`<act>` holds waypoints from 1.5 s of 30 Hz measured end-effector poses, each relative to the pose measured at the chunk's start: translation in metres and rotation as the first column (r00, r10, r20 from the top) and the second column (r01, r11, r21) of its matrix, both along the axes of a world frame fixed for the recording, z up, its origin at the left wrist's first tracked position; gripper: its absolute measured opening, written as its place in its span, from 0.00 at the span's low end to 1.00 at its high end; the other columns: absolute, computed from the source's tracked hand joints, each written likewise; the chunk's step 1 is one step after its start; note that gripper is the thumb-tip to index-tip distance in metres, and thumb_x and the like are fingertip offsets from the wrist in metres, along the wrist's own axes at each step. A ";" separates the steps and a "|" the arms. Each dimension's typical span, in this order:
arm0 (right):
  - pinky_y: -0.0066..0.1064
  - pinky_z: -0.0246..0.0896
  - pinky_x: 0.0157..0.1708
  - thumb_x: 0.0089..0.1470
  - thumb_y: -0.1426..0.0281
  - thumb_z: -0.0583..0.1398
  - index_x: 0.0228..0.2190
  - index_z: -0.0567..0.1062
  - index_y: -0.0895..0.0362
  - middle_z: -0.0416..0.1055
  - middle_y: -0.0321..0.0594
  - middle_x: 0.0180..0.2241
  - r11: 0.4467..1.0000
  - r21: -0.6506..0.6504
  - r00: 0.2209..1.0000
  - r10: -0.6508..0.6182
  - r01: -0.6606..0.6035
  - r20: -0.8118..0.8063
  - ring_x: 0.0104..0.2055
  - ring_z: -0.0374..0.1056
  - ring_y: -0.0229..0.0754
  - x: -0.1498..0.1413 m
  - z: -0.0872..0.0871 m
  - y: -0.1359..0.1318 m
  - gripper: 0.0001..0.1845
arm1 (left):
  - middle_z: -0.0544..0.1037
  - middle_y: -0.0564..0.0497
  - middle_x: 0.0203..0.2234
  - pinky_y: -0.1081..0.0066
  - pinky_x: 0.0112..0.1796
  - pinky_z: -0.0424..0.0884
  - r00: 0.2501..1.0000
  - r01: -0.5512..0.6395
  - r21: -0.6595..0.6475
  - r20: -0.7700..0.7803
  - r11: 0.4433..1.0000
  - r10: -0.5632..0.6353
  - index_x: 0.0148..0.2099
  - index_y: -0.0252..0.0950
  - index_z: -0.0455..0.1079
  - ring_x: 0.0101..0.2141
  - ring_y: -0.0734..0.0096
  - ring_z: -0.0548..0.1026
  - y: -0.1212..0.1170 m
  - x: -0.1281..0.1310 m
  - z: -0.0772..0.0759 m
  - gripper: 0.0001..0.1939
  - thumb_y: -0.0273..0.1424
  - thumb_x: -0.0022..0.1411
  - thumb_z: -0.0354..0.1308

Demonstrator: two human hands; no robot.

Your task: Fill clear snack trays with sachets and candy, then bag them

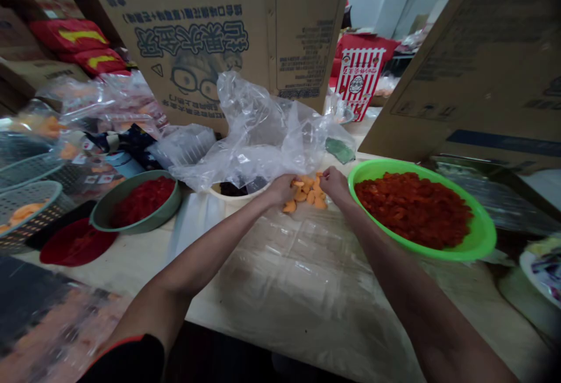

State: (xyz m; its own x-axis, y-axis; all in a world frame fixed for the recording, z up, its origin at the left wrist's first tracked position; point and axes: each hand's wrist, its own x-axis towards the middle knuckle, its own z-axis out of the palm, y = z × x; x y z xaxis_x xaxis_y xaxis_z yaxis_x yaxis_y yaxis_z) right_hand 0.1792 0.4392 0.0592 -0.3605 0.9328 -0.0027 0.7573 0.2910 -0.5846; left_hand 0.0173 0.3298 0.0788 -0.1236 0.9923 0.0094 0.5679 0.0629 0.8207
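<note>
Both of your arms reach to the far middle of the table (131, 266), where a small heap of orange pieces (307, 195) lies on the clear plastic sheet (302, 266), between the white bowl (239, 191) and the green basin (475, 237).

**Hand state.** Left hand (283, 189): fingers curled together against the left edge of the heap, touching the pieces. Right hand (333, 184): fingertips pinched close at the right edge of the heap; whether a piece is clamped between them cannot be told.

**Procedure.** Gather the heap from both sides with cupped fingers. Keep the pieces on the sheet and clear of the basin rim. Do not drag the loose clear bag (263, 137) just behind the heap. Use light pressure; the pieces look soft.

**Count.**
- Orange pieces: about ten visible; some overlap.
- Green basin of red pieces: one.
- Grey-green bowl (105, 213) of red pieces: one.
- White bowl with dark contents: one.
- Mesh baskets (35, 196) at far left: two.
- Cartons (210, 20) behind: two.
</note>
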 end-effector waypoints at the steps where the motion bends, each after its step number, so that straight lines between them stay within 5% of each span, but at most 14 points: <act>1: 0.32 0.64 0.38 0.58 0.71 0.52 0.53 0.69 0.65 0.74 0.53 0.44 1.000 -0.014 0.999 -0.015 0.015 -0.036 0.43 0.71 0.45 0.005 0.005 -0.007 0.23 | 0.79 0.47 0.37 0.70 0.39 0.70 1.000 0.000 -0.016 0.028 1.000 0.000 0.44 0.31 0.76 0.38 0.66 0.74 -0.013 0.000 0.007 0.12 0.23 0.58 0.55; 4: 0.27 0.60 0.28 0.53 0.72 0.52 0.61 0.61 0.61 0.74 0.42 0.38 0.976 -0.202 0.947 0.016 -0.085 -0.321 0.32 0.68 0.38 0.029 0.021 -0.041 0.33 | 0.78 0.48 0.38 0.76 0.30 0.65 0.968 -0.016 -0.110 0.248 0.994 0.043 0.54 0.33 0.72 0.31 0.74 0.72 -0.066 -0.010 0.027 0.20 0.25 0.59 0.54; 8: 0.26 0.57 0.24 0.42 0.68 0.63 0.49 0.72 0.56 0.69 0.34 0.30 0.728 -0.525 0.685 -0.105 -0.440 -0.721 0.26 0.62 0.34 0.064 0.032 -0.110 0.29 | 0.77 0.47 0.39 0.77 0.30 0.64 0.899 0.007 -0.212 0.430 0.977 0.087 0.51 0.33 0.73 0.32 0.75 0.73 -0.149 -0.042 0.047 0.17 0.30 0.59 0.58; 10: 0.28 0.59 0.24 0.38 0.65 0.66 0.40 0.72 0.56 0.69 0.33 0.28 0.665 -0.578 0.681 -0.140 -0.473 -0.719 0.24 0.62 0.34 0.071 0.029 -0.151 0.24 | 0.77 0.48 0.40 0.76 0.31 0.65 0.911 0.052 -0.228 0.410 0.972 0.048 0.51 0.34 0.73 0.33 0.75 0.73 -0.185 -0.057 0.049 0.18 0.30 0.58 0.59; 13: 0.30 0.61 0.24 0.40 0.63 0.65 0.38 0.66 0.53 0.69 0.31 0.25 0.678 -0.564 0.725 -0.066 -0.471 -0.685 0.23 0.65 0.37 0.062 0.016 -0.214 0.22 | 0.77 0.52 0.33 0.76 0.30 0.63 0.935 0.092 -0.248 0.353 0.964 0.002 0.50 0.34 0.71 0.30 0.76 0.71 -0.225 -0.066 0.039 0.18 0.31 0.56 0.63; 18: 0.28 0.56 0.23 0.49 0.63 0.57 0.37 0.69 0.55 0.65 0.30 0.22 0.819 -0.398 0.758 0.067 -0.413 -0.649 0.22 0.62 0.36 0.018 -0.008 -0.279 0.12 | 0.75 0.53 0.30 0.73 0.33 0.65 0.974 0.043 -0.143 0.226 0.989 -0.010 0.40 0.34 0.69 0.30 0.74 0.71 -0.250 -0.050 -0.001 0.09 0.32 0.57 0.60; 22: 0.34 0.67 0.32 0.49 0.65 0.56 0.40 0.68 0.56 0.72 0.38 0.34 0.855 -0.390 0.779 0.026 -0.342 -0.627 0.28 0.71 0.38 0.000 -0.020 -0.289 0.15 | 0.77 0.51 0.33 0.71 0.36 0.67 0.994 0.011 -0.096 -0.105 0.995 -0.021 0.42 0.34 0.72 0.32 0.71 0.72 -0.257 -0.038 -0.023 0.11 0.26 0.58 0.53; 26: 0.34 0.69 0.33 0.51 0.65 0.57 0.42 0.67 0.56 0.73 0.41 0.38 0.838 -0.396 0.771 0.046 -0.376 -0.636 0.28 0.70 0.37 0.004 -0.020 -0.286 0.16 | 0.75 0.48 0.38 0.69 0.38 0.68 0.955 -0.035 -0.011 -0.294 0.999 0.030 0.43 0.34 0.72 0.34 0.69 0.72 -0.266 -0.035 -0.027 0.13 0.23 0.58 0.51; 32: 0.32 0.65 0.39 0.55 0.71 0.54 0.40 0.74 0.56 0.75 0.38 0.36 0.743 -0.268 0.700 0.355 -0.613 -0.619 0.38 0.70 0.40 -0.002 -0.016 -0.272 0.12 | 0.71 0.46 0.37 0.67 0.37 0.69 0.927 -0.067 -0.089 -0.373 0.994 0.029 0.39 0.32 0.73 0.34 0.66 0.71 -0.271 -0.030 -0.023 0.07 0.30 0.61 0.57; 35: 0.34 0.64 0.45 0.55 0.77 0.53 0.40 0.78 0.57 0.73 0.41 0.37 0.762 -0.086 0.736 0.581 -0.642 -0.346 0.40 0.68 0.41 -0.008 -0.016 -0.268 0.16 | 0.71 0.44 0.37 0.63 0.43 0.70 0.889 -0.065 -0.106 -0.457 0.992 0.009 0.39 0.32 0.74 0.39 0.60 0.72 -0.274 -0.028 -0.020 0.08 0.32 0.63 0.56; 38: 0.36 0.62 0.51 0.52 0.82 0.54 0.45 0.79 0.58 0.68 0.47 0.44 0.754 0.078 0.752 0.657 -0.653 -0.048 0.47 0.65 0.45 -0.007 -0.010 -0.271 0.22 | 0.70 0.43 0.45 0.57 0.51 0.68 0.876 0.050 -0.076 -0.476 0.996 -0.080 0.51 0.36 0.74 0.47 0.56 0.70 -0.281 -0.028 -0.016 0.15 0.32 0.64 0.57; 41: 0.38 0.60 0.53 0.55 0.81 0.54 0.46 0.78 0.63 0.68 0.52 0.46 0.700 0.098 0.707 0.696 -0.707 0.128 0.49 0.63 0.49 -0.004 -0.003 -0.281 0.20 | 0.69 0.44 0.47 0.58 0.52 0.68 0.896 0.114 -0.057 -0.426 0.992 -0.127 0.52 0.38 0.74 0.48 0.58 0.70 -0.287 -0.027 -0.016 0.15 0.32 0.65 0.56; 45: 0.39 0.58 0.54 0.54 0.82 0.53 0.45 0.75 0.65 0.69 0.53 0.44 0.665 0.060 0.654 0.709 -0.745 0.265 0.48 0.63 0.51 -0.003 -0.006 -0.302 0.18 | 0.68 0.43 0.44 0.58 0.50 0.69 0.901 -0.019 -0.086 -0.434 0.996 -0.020 0.48 0.34 0.74 0.46 0.58 0.70 -0.291 -0.018 -0.024 0.12 0.33 0.64 0.57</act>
